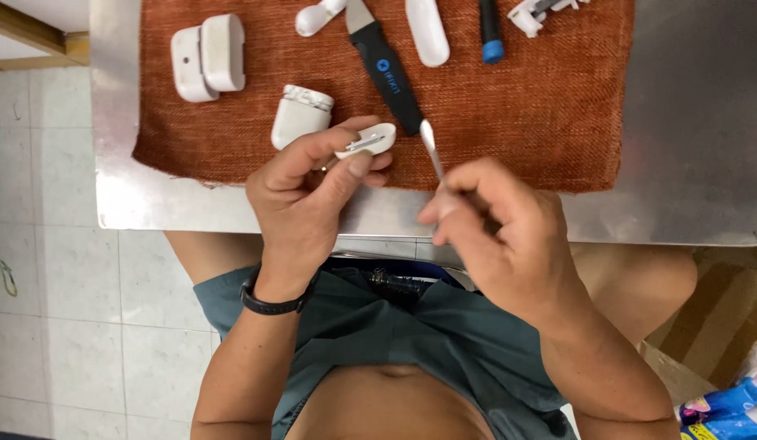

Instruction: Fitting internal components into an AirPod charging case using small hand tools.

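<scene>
The left hand (309,195) pinches a small white shell piece (367,140) between thumb and fingers, its metal strip facing up and its long axis running left to right. The right hand (497,232) clasps one thin metal spatula (431,149), tip aimed up-left, just beside that piece. Beyond the grip, on the rust cloth (541,106), lie one white earbud case (300,116), closed so its contents stay hidden, and one black-handled tool (387,73).
</scene>
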